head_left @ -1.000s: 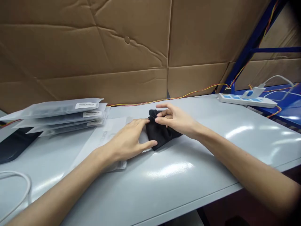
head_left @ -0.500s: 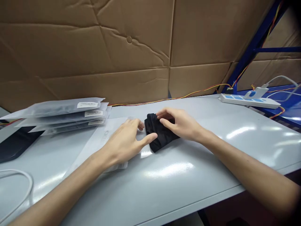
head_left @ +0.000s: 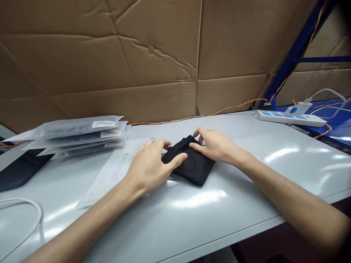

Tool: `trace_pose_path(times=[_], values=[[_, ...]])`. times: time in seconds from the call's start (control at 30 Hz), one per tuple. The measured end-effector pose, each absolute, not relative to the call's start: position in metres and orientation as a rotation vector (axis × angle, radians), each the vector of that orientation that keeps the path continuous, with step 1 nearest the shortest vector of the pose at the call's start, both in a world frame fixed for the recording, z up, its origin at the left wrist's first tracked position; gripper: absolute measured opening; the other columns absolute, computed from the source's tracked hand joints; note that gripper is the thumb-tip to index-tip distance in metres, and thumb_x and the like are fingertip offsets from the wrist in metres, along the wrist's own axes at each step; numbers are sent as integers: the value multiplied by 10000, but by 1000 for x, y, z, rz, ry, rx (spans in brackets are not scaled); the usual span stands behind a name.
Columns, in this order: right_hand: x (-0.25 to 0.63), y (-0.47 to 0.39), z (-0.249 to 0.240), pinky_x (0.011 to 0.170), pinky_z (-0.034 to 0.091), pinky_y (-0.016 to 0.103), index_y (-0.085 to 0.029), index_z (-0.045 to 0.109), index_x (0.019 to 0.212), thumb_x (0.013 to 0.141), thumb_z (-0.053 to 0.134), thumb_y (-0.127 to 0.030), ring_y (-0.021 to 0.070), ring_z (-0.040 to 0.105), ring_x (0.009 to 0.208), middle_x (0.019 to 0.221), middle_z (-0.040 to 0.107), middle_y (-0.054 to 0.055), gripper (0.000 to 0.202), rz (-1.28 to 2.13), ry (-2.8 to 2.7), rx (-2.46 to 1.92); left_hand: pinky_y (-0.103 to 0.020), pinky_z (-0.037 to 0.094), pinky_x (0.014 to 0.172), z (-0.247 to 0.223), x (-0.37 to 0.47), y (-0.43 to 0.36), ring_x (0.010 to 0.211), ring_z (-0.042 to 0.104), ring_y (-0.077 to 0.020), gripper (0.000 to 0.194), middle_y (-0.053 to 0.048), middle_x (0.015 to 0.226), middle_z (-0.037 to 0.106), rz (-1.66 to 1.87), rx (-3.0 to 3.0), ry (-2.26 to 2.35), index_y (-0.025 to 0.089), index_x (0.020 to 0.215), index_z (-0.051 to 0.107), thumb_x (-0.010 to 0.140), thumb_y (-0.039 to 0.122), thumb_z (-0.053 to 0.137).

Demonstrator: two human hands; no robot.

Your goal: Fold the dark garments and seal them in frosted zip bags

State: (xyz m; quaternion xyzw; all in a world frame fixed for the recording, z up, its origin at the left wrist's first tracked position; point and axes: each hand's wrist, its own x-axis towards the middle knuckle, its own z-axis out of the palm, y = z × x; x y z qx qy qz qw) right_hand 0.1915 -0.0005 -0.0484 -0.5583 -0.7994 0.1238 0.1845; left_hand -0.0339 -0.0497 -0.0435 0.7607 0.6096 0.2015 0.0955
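Observation:
A folded black cloth lies on the grey table, its top edge raised between the hands. My left hand is closed on the cloth's left end, thumb in front and fingers behind. At the upper right, my right hand pinches the cloth's edge between thumb and fingers. Partly beneath my left hand and forearm is a flat translucent white bag with faint print.
Several frosted bags with white labels are stacked at the left, over a dark flat object. A white cable curls at the near left. A power strip with plugs sits at the back right, before a blue frame. Cardboard stands behind.
The black cloth has turned and shifted toward me, with more of its flat face showing. My left hand has come onto its left end, and my right hand has moved slightly right.

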Motion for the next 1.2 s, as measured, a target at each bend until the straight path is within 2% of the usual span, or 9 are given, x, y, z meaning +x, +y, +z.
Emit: trace_pose_path(times=[0.1, 0.23, 0.4, 0.6, 0.7, 0.8, 0.9, 1.03, 1.2], values=[[192, 1, -49, 725, 461, 364, -250, 639, 1119, 929, 554, -500, 277, 657, 884, 945, 725, 74, 326, 337, -2256, -1545, -460, 508, 928, -47, -36, -47, 1127, 612, -318, 498, -79, 1189, 692, 574, 2334, 1728, 242, 1217, 630, 863, 587, 568], [192, 6, -51, 779, 472, 347, -228, 664, 1001, 947, 547, -404, 230, 644, 905, 990, 707, 65, 217, 270, -2266, -1383, -418, 505, 962, -51, -37, -45, 1136, 629, -272, 366, -41, 1206, 710, 606, 2386, 1580, 248, 1247, 631, 938, 393, 500], [193, 11, -57, 833, 493, 345, -224, 657, 1011, 935, 575, -344, 209, 644, 957, 1029, 701, 56, 164, 318, -2217, -1250, -388, 523, 950, -51, -39, -43, 1094, 666, -249, 338, -20, 1194, 726, 688, 2359, 1513, 258, 1228, 654, 947, 296, 470], [193, 15, -66, 891, 521, 414, -205, 646, 1107, 952, 539, -361, 235, 650, 1002, 1127, 692, 98, 245, 402, -2229, -1284, -382, 526, 931, -55, -40, -38, 1078, 674, -241, 332, 0, 1178, 734, 736, 2349, 1484, 272, 1207, 656, 965, 279, 429], [192, 14, -68, 956, 515, 437, -207, 593, 1261, 941, 546, -317, 244, 641, 1098, 1279, 655, 109, 341, 416, -2226, -1231, -369, 528, 920, -57, -40, -36, 1059, 685, -232, 317, -3, 1160, 742, 777, 2337, 1467, 256, 1187, 656, 967, 262, 429], [190, 10, -66, 1030, 485, 446, -226, 578, 1312, 942, 539, -293, 244, 604, 1207, 1361, 627, 90, 377, 412, -2283, -1141, -359, 531, 913, -57, -40, -35, 1054, 690, -227, 290, -1, 1147, 747, 804, 2313, 1438, 246, 1155, 658, 963, 249, 441], [187, 7, -63, 1057, 467, 455, -244, 615, 1277, 947, 552, -339, 249, 593, 1237, 1333, 656, 72, 349, 432, -2353, -1074, -358, 535, 907, -57, -40, -34, 1055, 689, -225, 274, 5, 1144, 746, 810, 2301, 1413, 251, 1149, 653, 967, 257, 448], [187, 7, -60, 1027, 484, 436, -224, 653, 1219, 937, 580, -393, 254, 633, 1178, 1271, 697, 75, 338, 448, -2386, -1099, -365, 521, 936, -57, -39, -38, 1085, 662, -222, 259, -14, 1156, 724, 840, 2407, 1445, 241, 1169, 634, 970, 266, 470], [192, 11, -57, 953, 504, 422, -209, 677, 1154, 926, 592, -390, 267, 661, 1101, 1201, 724, 90, 303, 446, -2376, -1240, -439, 481, 1029, -53, -35, -48, 1222, 564, -261, 344, -52, 1283, 656, 804, 2661, 1373, 240, 1251, 595, 956, 410, 546]])
